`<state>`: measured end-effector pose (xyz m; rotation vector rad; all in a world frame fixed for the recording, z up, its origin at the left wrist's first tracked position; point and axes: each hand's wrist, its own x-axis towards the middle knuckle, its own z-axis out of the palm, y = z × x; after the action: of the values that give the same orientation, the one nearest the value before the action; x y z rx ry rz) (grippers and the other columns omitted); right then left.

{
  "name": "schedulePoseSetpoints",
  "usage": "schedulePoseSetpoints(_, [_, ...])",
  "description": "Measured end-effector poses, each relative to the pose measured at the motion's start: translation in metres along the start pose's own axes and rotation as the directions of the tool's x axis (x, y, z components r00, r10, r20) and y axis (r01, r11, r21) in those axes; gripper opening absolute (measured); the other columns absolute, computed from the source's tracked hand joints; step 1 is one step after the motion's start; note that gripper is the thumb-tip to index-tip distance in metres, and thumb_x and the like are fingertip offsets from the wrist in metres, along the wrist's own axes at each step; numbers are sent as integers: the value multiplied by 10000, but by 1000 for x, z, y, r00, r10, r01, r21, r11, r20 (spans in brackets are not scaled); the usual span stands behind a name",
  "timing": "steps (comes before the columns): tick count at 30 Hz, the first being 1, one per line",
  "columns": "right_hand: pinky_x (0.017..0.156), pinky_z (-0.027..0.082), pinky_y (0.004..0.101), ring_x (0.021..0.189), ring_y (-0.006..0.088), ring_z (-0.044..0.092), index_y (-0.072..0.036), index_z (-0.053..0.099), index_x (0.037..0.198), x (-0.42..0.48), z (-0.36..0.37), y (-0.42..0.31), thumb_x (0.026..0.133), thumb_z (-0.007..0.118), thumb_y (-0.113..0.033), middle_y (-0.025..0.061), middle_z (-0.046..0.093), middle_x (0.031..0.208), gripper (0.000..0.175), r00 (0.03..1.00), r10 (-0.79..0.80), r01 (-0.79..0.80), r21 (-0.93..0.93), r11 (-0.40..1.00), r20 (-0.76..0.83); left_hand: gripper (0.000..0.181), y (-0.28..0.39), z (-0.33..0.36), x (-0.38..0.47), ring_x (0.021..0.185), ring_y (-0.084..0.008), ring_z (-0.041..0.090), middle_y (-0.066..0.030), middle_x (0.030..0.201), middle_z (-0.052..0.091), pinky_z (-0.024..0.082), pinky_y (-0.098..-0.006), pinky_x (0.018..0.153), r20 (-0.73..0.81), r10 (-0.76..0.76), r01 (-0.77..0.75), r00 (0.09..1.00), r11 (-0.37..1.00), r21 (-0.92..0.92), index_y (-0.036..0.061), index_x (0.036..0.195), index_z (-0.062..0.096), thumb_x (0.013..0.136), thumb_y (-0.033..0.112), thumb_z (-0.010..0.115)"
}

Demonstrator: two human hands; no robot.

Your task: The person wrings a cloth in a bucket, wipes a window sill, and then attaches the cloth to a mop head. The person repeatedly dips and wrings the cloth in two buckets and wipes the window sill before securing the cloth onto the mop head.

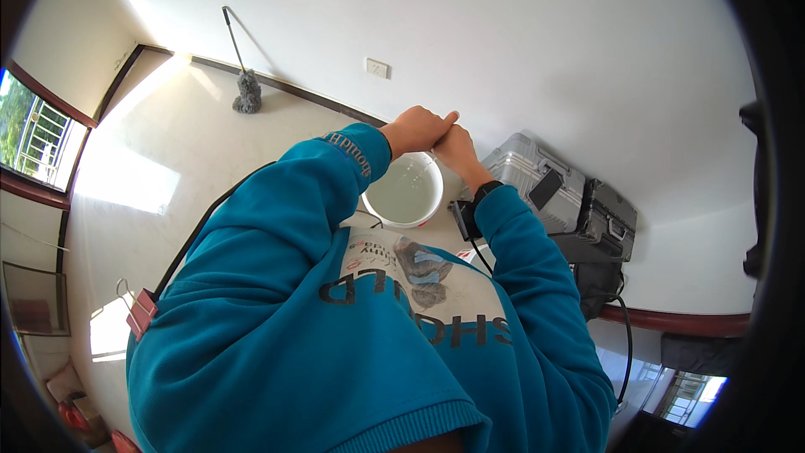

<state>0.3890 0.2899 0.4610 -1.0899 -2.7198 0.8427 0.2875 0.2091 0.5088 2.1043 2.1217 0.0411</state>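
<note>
My left hand (420, 128) and my right hand (455, 147) are closed tightly against each other, with the left thumb sticking up. They are above the far right rim of a white bucket (438, 200) that holds cloudy water. Small pale drops or splashes show below the hands and on the water. Whatever may be inside the fists is hidden by the fingers. A black band circles my right wrist, and a small black device (464, 220) with a cable is beside that sleeve. Part of another white container (485, 255) shows between my shirt and right sleeve.
A silver hard-shell suitcase (534, 177) and a black case (612, 217) stand by the wall at right. A grey fluffy duster (248, 93) leans on the wall at far left. A white wall socket (377, 68) is beyond the bucket. Black cables run beside both arms.
</note>
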Motion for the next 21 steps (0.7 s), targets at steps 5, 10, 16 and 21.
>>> schedulePoseSetpoints(5, [683,507,388,810,320,643,-21,645,843,0,5,4,709,674,-134,166,670,827,178,999,-47,47,164,985,-6,505,-3,-6,0,643,-246,644,-83,728,648,502,-331,531,-9,111,-109,994,988,107,159,1407,271,931,166,439])
schedulePoseSetpoints(10, [556,478,349,636,231,617,5,607,778,-6,1,-5,693,632,-54,114,636,696,106,996,-57,81,381,921,-73,517,-5,-17,1,644,-232,648,-77,737,647,508,-307,541,-8,182,-179,983,971,158,205,1411,267,931,193,458])
schedulePoseSetpoints(16, [370,323,312,413,152,433,-18,528,642,-10,-16,-15,687,588,-47,47,497,554,81,981,77,-179,662,728,180,542,-9,-33,6,667,-232,652,-82,778,641,506,-297,545,29,277,-275,960,925,261,258,1412,253,920,204,476])
schedulePoseSetpoints(21, [342,233,280,371,125,341,-38,491,608,-15,-28,-21,706,564,-52,26,415,519,123,948,103,-301,746,594,301,523,-13,-44,13,664,-232,646,-76,752,620,501,-289,545,64,388,-382,919,844,375,289,1389,274,919,208,486])
